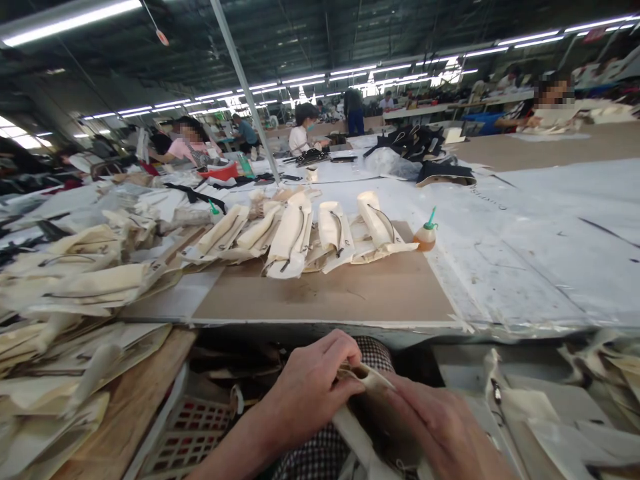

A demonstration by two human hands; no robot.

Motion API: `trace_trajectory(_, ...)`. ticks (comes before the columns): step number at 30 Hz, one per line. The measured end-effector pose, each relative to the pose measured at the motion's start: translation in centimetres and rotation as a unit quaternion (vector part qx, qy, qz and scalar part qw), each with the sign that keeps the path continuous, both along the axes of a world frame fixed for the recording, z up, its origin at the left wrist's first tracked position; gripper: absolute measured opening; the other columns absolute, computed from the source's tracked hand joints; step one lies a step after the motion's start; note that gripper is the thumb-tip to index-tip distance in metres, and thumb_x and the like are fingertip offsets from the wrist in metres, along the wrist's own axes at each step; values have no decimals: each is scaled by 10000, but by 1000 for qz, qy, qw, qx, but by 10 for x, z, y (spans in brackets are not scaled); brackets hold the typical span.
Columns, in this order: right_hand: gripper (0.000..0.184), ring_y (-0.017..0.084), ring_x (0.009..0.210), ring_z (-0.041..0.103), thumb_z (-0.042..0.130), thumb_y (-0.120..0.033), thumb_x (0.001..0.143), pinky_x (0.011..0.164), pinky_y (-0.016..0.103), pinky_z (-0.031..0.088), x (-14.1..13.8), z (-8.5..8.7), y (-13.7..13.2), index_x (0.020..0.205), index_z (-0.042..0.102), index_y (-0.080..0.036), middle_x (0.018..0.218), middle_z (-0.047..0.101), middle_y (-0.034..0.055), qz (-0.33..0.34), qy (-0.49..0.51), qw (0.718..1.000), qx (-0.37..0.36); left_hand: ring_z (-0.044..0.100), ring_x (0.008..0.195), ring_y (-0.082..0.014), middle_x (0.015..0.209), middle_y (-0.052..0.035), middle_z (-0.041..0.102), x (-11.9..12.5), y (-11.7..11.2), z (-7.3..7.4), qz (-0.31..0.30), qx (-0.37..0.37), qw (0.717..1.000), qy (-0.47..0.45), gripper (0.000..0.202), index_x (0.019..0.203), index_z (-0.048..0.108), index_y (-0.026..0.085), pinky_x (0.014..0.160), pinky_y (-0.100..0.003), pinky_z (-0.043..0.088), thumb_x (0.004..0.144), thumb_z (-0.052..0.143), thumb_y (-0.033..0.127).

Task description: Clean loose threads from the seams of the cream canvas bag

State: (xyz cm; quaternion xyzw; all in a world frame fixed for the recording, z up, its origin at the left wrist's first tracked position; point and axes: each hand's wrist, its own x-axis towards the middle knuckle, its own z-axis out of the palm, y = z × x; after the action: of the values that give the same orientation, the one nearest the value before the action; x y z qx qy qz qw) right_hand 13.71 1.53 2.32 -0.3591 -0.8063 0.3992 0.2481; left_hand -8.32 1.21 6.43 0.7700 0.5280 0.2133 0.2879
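Both closed: left grip (307, 393) & right grip (435, 427) pinched cream fabric pouch (363, 377), prob. to hold edge taut; more pouches (290, 237) lay ahead on bench (320, 297).

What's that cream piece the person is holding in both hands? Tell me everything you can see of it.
The cream piece looks like soft fabric or synthetic leather. Its top edge is curled over, and a long strip runs down towards the person's lap. The left hand and right hand both hold it, above checked clothing. Much of it is hidden behind the hands.

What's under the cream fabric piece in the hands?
Black-and-white checked cloth shows around the cream fabric piece between left hand and right hand; what lies beneath is covered.
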Motion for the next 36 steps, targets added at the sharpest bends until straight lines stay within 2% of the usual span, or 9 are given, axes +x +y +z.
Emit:
trace_trajectory(14,340,125,1090,679,375,-298,1026,944,176,509,2,-6,0,1311,560,-315,1169,716,-25,-2,-26,1000,7,614,766,-113,870,1,652,7,-2,-16,19,128,989,-65,166,741,519,182,684,-193,437,814,571,42)
trace_trajectory(18,373,138,1078,688,371,-299,1026,951,197,516,4,-9,-1,1363,530,-300,1149,726,-11,0,-32,999,16,611,749,-118,830,-2,645,11,-3,-18,32,137,986,-94,182,714,488,183,683,-205,438,801,547,35)
trace_trajectory(20,377,155,1051,700,364,-309,1026,931,214,533,3,-10,-3,1361,536,-292,1111,738,6,0,-34,999,11,608,740,-121,827,-3,648,13,-3,-17,45,115,986,-111,188,687,481,183,683,-215,436,800,552,51)
trace_trajectory(22,382,166,1044,702,356,-303,1027,909,226,547,3,-10,-5,1365,534,-290,1137,732,24,0,-34,999,5,603,727,-125,813,6,660,13,-2,-16,82,53,986,-138,213,670,453,191,675,-222,436,783,590,74)
trace_trajectory(25,396,174,1072,691,349,-288,1028,895,238,555,4,-7,-8,1387,515,-292,1217,704,37,5,-40,999,9,598,715,-132,784,35,685,11,-2,-14,142,-63,968,-195,272,723,414,219,678,-227,449,738,654,92)
trace_trajectory(27,406,182,1084,688,343,-289,1028,900,254,561,5,-3,-7,1399,508,-293,1227,702,45,19,-53,998,22,599,713,-136,775,45,692,10,-3,-13,158,-101,957,-219,290,753,412,227,682,-231,455,725,670,98)
trace_trajectory(32,394,268,1265,569,419,-397,996,1040,424,491,4,0,3,1296,623,-245,1394,584,95,7,-107,990,91,596,714,-143,773,35,680,13,-9,-13,168,-90,961,-202,252,728,433,218,680,-240,437,735,657,105)
trace_trajectory(34,439,260,1253,581,461,-433,976,1037,416,500,-2,-1,7,1335,577,-208,1397,580,107,-10,-95,993,71,596,711,-143,769,34,673,14,-11,-13,165,-76,965,-189,230,715,446,214,679,-240,430,744,645,103)
trace_trajectory(36,459,214,1168,645,474,-422,976,983,346,544,-11,-3,9,1376,510,-200,1317,648,89,-4,-62,998,22,595,708,-144,762,34,658,14,-14,-11,162,-69,969,-173,168,736,500,209,667,-238,426,766,635,113)
